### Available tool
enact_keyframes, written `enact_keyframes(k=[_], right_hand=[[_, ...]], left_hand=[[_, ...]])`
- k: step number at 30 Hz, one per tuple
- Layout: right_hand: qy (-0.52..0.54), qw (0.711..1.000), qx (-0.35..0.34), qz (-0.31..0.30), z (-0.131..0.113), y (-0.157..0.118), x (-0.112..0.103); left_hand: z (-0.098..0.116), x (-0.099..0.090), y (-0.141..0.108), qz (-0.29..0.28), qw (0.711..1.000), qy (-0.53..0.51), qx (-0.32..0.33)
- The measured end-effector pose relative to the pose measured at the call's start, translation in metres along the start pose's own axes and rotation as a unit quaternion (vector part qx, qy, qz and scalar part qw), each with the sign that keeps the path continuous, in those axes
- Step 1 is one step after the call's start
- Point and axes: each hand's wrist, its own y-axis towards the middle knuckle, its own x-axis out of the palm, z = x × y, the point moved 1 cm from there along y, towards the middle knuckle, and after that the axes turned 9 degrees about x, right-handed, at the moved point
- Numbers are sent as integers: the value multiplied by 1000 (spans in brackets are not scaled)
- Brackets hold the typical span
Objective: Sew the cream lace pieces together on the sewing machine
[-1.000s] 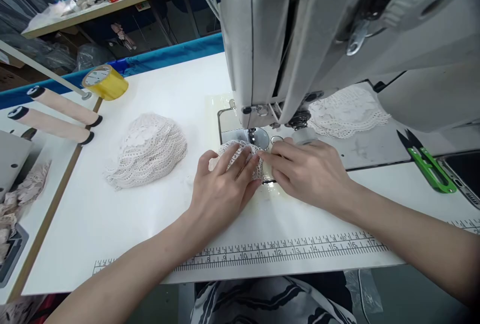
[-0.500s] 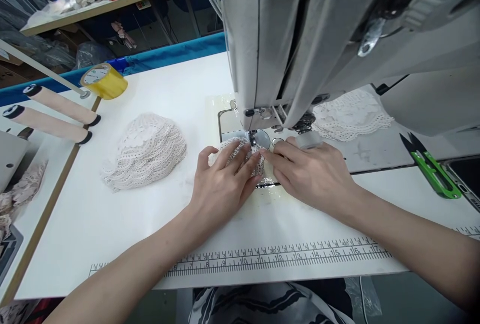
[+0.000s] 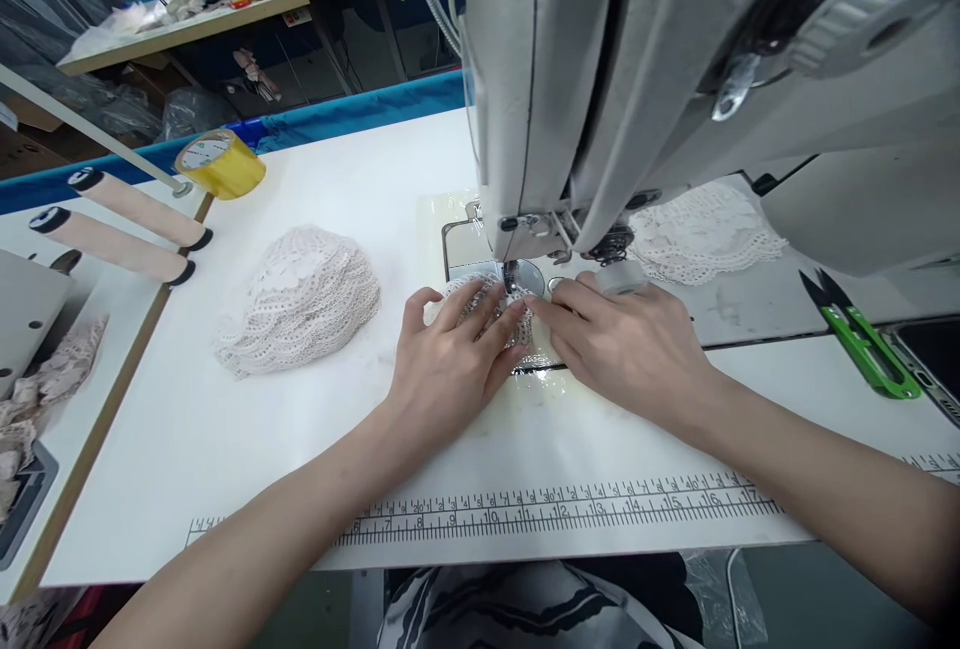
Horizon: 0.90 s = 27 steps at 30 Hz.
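At the needle of the sewing machine (image 3: pixel 517 199), a small piece of cream lace (image 3: pixel 521 331) lies on the metal plate under the presser foot (image 3: pixel 511 274). My left hand (image 3: pixel 450 349) rests flat over this lace, fingers spread, hiding much of it. Close by on the right, my right hand (image 3: pixel 630 334) has its fingers curled together, the tips at the lace's right edge beside the foot. A white ring or band (image 3: pixel 621 278) shows on that hand. To the left lies a heap of cream lace pieces (image 3: pixel 307 304).
Another lace piece (image 3: pixel 705 234) lies beneath the machine arm. Green thread snips (image 3: pixel 862 339) sit beside a phone (image 3: pixel 930 359) at right. Yellow tape (image 3: pixel 221 166) and pink thread cones (image 3: pixel 112 244) stand at left. A printed ruler (image 3: pixel 525 514) runs along the front edge.
The whole view has shifted slightly, so the table's left side appears further right. Both hands keep nearly the same pose at the lace.
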Motion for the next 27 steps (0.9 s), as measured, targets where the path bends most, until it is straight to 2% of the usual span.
enact_keyframes(k=[7, 12, 15, 18, 22, 25, 27], right_hand=[[5, 1000, 8, 0, 0, 4, 2], [45, 998, -5, 37, 3, 3, -1], [119, 991, -49, 39, 2, 2, -3], [166, 983, -71, 27, 1, 1, -3], [212, 975, -62, 6, -1, 2, -1], [221, 974, -53, 3, -1, 5, 1], [217, 975, -43, 23, -2, 7, 3]], left_hand=[[-4, 4, 1, -18, 1000, -1, -9], [-2, -10, -3, -3, 999, -19, 39], [1, -22, -7, -57, 997, -37, 38], [4, -26, -8, -113, 993, -8, 24], [0, -18, -5, -68, 996, 45, 26], [-8, -12, -1, -35, 997, -35, -55], [-13, -12, 3, -26, 983, -123, -132]])
